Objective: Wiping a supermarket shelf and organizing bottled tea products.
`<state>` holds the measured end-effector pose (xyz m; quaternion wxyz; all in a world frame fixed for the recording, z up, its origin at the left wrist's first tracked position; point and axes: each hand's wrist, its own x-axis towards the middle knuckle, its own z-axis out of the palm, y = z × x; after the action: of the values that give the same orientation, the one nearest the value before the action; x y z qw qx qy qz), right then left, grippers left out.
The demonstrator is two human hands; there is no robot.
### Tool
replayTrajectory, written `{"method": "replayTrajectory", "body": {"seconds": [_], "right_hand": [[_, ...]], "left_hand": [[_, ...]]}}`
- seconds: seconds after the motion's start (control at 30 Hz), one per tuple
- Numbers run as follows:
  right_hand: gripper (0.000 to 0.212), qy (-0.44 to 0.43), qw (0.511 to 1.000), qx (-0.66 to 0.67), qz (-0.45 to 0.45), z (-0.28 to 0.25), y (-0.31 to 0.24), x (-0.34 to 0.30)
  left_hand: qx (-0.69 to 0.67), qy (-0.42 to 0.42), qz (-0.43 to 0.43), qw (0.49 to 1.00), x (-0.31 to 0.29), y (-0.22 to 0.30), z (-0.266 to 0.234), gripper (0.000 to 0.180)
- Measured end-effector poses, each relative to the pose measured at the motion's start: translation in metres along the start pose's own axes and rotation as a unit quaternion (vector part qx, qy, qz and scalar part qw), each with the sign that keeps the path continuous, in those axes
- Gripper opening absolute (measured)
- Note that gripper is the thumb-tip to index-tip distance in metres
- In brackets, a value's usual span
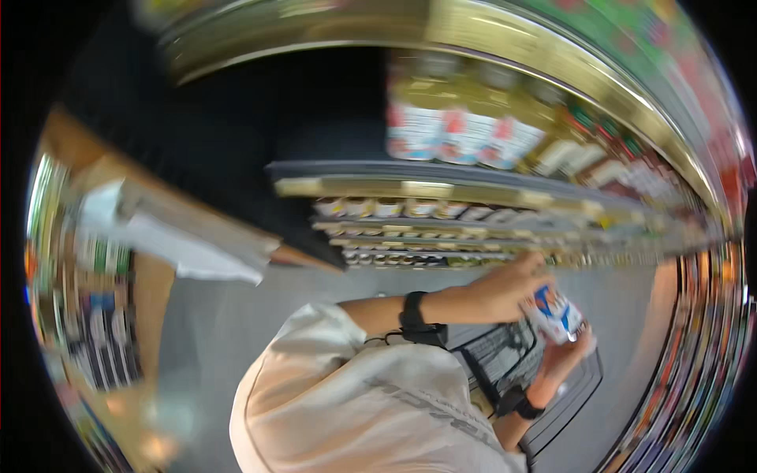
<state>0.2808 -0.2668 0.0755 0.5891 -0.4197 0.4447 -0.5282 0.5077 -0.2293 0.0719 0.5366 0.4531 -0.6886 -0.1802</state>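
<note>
A small white package (557,314) with blue and red print is held between my two hands, above a shopping cart. Blur keeps me from telling whether it is a carton, a can or a pouch. My left hand (512,285) grips its upper left end, the fingers closed. Around the lower right end are the fingers of my right hand (574,347), also closed on it. Each wrist wears a black band, the left one (415,314) with a dark block attached. Behind the package shows the dark wire-framed cart (505,355).
Ahead stands a shelf unit with a row of yellowish bottles (457,118) and several lower shelves (426,209) of small jars. Another stocked shelf (694,339) lines the right side. At left, a white board-like piece (189,244) juts out over the grey floor (213,339).
</note>
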Motion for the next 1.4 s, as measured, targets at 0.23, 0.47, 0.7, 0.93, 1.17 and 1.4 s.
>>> {"method": "replayTrajectory", "body": {"seconds": [0.23,0.47,0.7,0.93,1.17,1.4], "right_hand": [[0.047,-0.114,0.987,-0.106,-0.037,-0.017,-0.025,0.002],[0.043,-0.063,0.997,0.026,0.020,-0.090,-0.063,0.004],[0.041,0.216,0.966,0.063,-0.129,-0.225,-0.057,0.028],[0.067,0.468,0.865,-0.164,-0.071,-0.465,0.071,0.094],[0.082,0.485,0.821,-0.231,0.193,-0.517,0.199,0.096],[0.068,0.374,0.837,-0.272,0.294,-0.464,0.226,0.109]], "left_hand": [[0.015,-0.106,-0.130,0.986,0.031,0.021,0.003,0.067],[0.018,-0.190,-0.091,0.977,0.056,0.053,0.072,0.063],[-0.039,-0.196,-0.126,0.972,0.076,0.075,0.117,0.072],[-0.056,-0.242,-0.168,0.954,0.085,0.070,0.153,0.063],[-0.058,-0.234,-0.220,0.945,0.092,0.072,0.192,0.067],[-0.023,-0.233,-0.275,0.932,0.086,0.067,0.205,0.064]]}}
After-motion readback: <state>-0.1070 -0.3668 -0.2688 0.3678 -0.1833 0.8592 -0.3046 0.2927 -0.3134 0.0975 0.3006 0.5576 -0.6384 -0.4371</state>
